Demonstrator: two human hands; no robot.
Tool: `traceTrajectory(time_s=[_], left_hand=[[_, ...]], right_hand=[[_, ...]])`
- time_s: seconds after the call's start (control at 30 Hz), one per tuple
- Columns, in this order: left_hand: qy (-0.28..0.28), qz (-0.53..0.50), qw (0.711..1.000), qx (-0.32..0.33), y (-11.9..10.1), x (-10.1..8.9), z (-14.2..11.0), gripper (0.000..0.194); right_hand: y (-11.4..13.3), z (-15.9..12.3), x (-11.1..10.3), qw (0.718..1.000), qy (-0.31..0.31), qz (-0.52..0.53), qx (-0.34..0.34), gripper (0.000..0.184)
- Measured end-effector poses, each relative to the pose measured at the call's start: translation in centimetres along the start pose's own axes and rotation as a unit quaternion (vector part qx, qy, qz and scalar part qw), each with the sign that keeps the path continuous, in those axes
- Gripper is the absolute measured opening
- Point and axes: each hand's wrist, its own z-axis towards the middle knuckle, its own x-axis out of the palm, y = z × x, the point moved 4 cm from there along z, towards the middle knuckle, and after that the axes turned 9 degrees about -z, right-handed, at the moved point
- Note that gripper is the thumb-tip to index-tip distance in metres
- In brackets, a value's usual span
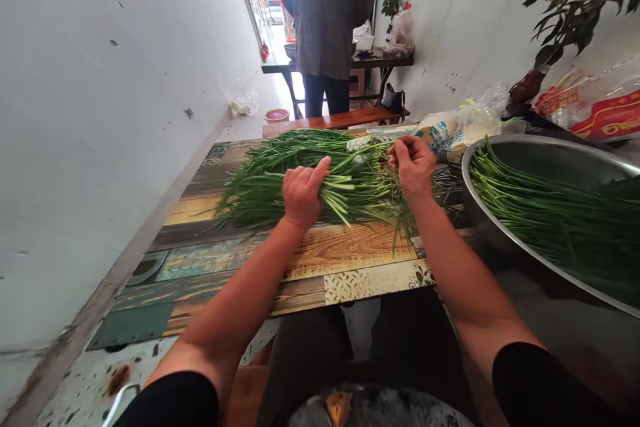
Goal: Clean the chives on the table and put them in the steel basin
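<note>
My left hand is closed around a bunch of garlic chives, pale stem ends sticking out to the right and green leaves trailing left. At the right edge of the pile, my right hand pinches the end of a chive stalk that stretches across toward the left hand. Beneath and behind both hands lies a large heap of chives on the patterned wood-look table. Thin trimmings are scattered beside my right wrist.
A big metal basin of chives stands at the right. Behind it are plastic bags and a potted plant. Beyond the table are a bench, a person with their back to me, and another table. A white wall borders the left.
</note>
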Motion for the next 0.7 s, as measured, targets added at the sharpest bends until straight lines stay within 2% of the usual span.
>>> traceTrajectory(time_s=[0.07, 0.13, 0.23, 0.33, 0.53, 0.7], left_hand=[[0.019, -0.003, 1.0, 0.017, -0.7, 0.7, -0.5, 0.035], [0.016, -0.011, 0.999, 0.028, -1.3, 0.7, -0.6, 0.034], [-0.016, -0.017, 0.999, 0.024, -1.7, 0.1, -0.4, 0.03], [-0.027, -0.009, 1.0, 0.007, -1.5, -0.3, -0.4, 0.028], [0.001, -0.017, 1.0, 0.005, -1.0, -0.1, -0.6, 0.03], [-0.033, 0.02, 0.998, 0.047, -1.3, -0.3, -0.7, 0.025]], right_hand=[[0.0, -0.2, 0.4, 0.998, -0.005, 0.069, 0.01, 0.029], [0.3, -0.5, 1.2, 0.991, 0.044, 0.128, 0.023, 0.032], [1.1, -1.5, 2.3, 0.974, 0.139, 0.176, 0.043, 0.034], [1.6, -2.3, 3.0, 0.961, 0.188, 0.193, 0.065, 0.034], [1.5, -3.1, 3.3, 0.958, 0.188, 0.183, 0.118, 0.036], [1.9, -3.3, 3.0, 0.974, 0.152, 0.142, 0.093, 0.034]])
